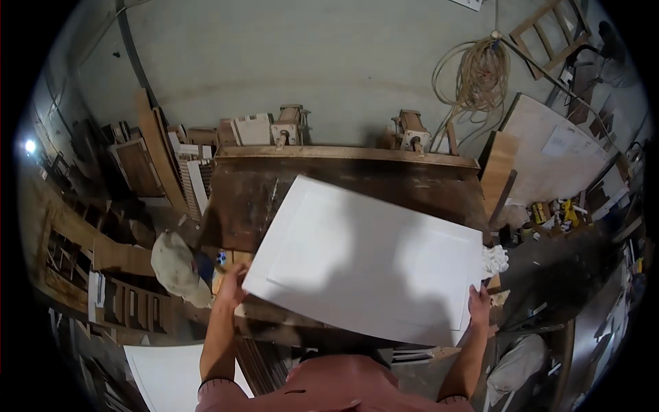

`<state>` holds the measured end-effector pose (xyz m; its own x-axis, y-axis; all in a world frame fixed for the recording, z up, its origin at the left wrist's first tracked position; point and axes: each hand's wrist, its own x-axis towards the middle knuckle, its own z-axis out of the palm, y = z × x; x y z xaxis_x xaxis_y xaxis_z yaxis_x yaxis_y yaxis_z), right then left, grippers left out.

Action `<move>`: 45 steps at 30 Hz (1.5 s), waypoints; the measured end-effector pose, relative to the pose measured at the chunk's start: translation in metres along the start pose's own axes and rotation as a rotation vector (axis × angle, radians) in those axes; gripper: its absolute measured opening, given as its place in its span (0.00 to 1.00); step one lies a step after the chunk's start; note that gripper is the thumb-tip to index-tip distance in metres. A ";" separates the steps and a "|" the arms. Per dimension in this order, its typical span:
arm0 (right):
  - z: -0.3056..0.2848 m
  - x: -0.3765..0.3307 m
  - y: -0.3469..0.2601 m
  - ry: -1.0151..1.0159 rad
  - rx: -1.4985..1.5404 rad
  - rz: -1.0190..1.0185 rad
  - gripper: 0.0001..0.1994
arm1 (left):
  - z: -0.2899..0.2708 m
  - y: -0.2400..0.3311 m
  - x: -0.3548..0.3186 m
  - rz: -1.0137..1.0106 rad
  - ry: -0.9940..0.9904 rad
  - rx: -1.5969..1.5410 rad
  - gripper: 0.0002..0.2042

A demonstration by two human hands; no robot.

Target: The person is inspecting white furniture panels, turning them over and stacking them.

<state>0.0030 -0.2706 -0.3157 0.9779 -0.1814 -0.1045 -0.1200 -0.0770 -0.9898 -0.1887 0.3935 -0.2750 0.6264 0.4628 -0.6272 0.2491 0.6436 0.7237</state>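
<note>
Both hands, left [230,285] and right [479,305], grip one white panel [364,257] over one workbench [329,182].

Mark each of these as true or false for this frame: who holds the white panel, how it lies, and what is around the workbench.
1. Both hands grip the white panel. True: the left hand holds its left corner and the right hand its right corner.
2. The panel is plain dark wood. False: it is white, with a recessed centre.
3. A coil of cable hangs on the wall. True.
4. The panel lies square with the workbench. False: it sits skewed, with one corner pointing toward the far edge.
5. A second white panel lies at lower left. True.
6. The left hand holds a hammer. False: it holds only the panel.
</note>
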 end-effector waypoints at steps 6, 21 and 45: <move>0.100 0.116 0.017 -0.277 -0.166 0.180 0.20 | -0.004 -0.005 0.080 -0.031 0.108 0.669 0.23; 0.245 0.254 0.059 0.032 -0.962 -0.085 0.29 | 0.068 -0.032 0.249 0.604 0.281 1.221 0.30; 0.267 0.261 0.062 0.221 -0.975 -0.363 0.23 | 0.134 -0.013 0.278 0.719 0.565 1.459 0.24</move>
<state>0.2968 -0.0607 -0.4304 0.9415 -0.1562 0.2985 -0.0084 -0.8967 -0.4425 0.0807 0.4318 -0.4202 0.6668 0.7337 0.1308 0.6703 -0.6671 0.3251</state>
